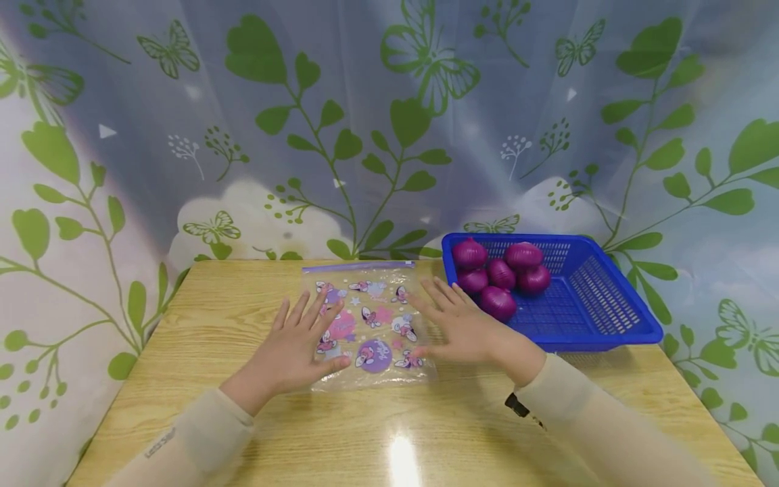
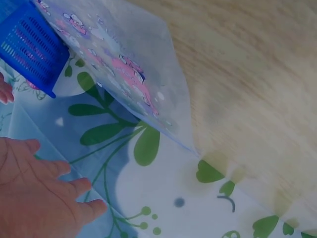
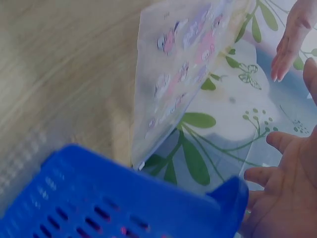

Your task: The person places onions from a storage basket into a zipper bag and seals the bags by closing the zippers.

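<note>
A clear zip bag printed with pink and purple cartoon figures lies flat on the wooden table. My left hand lies over the bag's left edge with fingers straight and spread. My right hand is spread open at the bag's right edge, between the bag and a blue plastic basket. Several red onions lie in the basket's left part. The left wrist view shows the bag, the basket corner and my open left hand. The right wrist view shows the bag, the basket and my open right hand.
A curtain with green leaves and butterflies hangs right behind the table and at both sides. The basket fills the table's back right corner. Bare wood lies in front of the bag and to its left.
</note>
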### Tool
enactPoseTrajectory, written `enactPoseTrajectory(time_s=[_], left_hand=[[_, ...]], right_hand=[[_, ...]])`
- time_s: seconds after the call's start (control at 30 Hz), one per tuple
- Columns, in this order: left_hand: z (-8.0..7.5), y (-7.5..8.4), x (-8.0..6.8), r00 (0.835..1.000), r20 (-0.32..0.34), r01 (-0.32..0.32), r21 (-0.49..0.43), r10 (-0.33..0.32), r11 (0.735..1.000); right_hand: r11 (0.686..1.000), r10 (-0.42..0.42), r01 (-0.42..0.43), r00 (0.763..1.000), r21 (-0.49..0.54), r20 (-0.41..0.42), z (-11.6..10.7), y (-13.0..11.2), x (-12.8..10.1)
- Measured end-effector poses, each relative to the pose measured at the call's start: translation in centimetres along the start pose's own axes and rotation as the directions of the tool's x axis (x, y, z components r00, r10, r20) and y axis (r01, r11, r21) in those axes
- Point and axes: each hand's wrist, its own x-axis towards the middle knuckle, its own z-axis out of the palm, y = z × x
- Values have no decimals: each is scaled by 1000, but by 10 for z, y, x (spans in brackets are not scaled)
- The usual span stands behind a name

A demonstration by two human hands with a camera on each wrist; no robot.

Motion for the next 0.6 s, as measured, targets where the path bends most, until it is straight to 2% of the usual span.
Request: enactPoseTrajectory(time_s=[0.33, 0.6], left_hand=[[10, 1, -3, 1000, 9, 17, -36, -17, 999], [16, -3, -3, 999, 13, 36, -40, -35, 999]], right_hand=[[999, -47, 47, 999, -17, -6, 16, -11, 9], [999, -45, 45, 999, 22, 4, 22, -20, 15]])
